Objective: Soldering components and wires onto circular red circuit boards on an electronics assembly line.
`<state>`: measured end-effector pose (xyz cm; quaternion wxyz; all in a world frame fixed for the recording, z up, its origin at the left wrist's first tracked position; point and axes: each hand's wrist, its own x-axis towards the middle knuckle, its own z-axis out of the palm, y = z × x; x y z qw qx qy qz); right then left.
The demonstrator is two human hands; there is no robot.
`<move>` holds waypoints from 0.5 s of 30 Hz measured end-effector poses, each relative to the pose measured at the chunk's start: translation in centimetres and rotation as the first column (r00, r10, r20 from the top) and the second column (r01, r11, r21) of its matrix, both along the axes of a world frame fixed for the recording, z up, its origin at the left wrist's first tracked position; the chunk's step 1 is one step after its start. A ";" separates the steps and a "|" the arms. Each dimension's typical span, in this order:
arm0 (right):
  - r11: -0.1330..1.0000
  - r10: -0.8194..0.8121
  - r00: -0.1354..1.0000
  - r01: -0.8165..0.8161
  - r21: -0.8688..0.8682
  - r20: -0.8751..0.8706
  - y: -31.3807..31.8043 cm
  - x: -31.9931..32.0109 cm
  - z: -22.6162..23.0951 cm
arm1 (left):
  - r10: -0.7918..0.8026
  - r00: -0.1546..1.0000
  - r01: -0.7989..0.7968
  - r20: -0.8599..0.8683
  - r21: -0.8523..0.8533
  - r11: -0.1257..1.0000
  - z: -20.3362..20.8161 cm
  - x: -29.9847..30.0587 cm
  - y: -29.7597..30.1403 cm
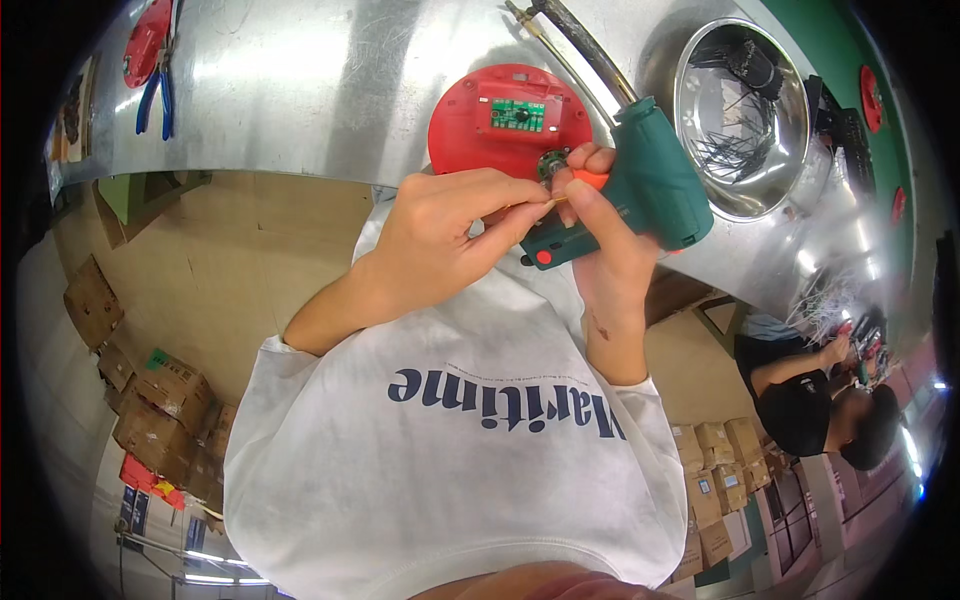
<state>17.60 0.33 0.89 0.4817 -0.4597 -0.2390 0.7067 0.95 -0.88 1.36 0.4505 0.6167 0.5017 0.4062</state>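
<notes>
My right hand (612, 230) is wrapped round a dark green pistol-shaped power tool (660, 175) with an orange trigger; its handle points left and ends in a red dot. Close against it, my left hand (450, 235) pinches a thin yellowish piece, perhaps a wire, and its fingertips meet my right thumb. Just beyond the fingers shows a small round green board (551, 162), partly hidden. Behind both hands lies a round red plastic housing (460, 125), with a green circuit board (517, 115) on it.
A steel bowl (690, 75) of black wires or thin parts stands right of the tool. Long rods (585, 45) lie beyond it. Blue-handled pliers (155, 100) lie at the far left beside a red part (147, 45). A co-worker (810, 405) works at the right.
</notes>
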 end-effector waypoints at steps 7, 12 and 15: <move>1.000 -0.008 0.998 0.006 -0.025 -0.055 0.1 -0.5 0.3 | 0.026 0.999 -0.027 -0.031 -0.031 0.999 0.7 0.2 -0.1; 0.997 -0.061 0.990 0.054 -0.058 -0.127 -0.3 -0.8 0.4 | 0.086 0.995 -0.080 -0.054 0.110 0.991 0.2 0.5 -0.4; 0.997 -0.072 0.986 0.066 -0.042 -0.153 -0.6 -0.5 -0.1 | 0.086 0.996 -0.081 -0.039 0.132 0.988 -0.1 0.2 -0.3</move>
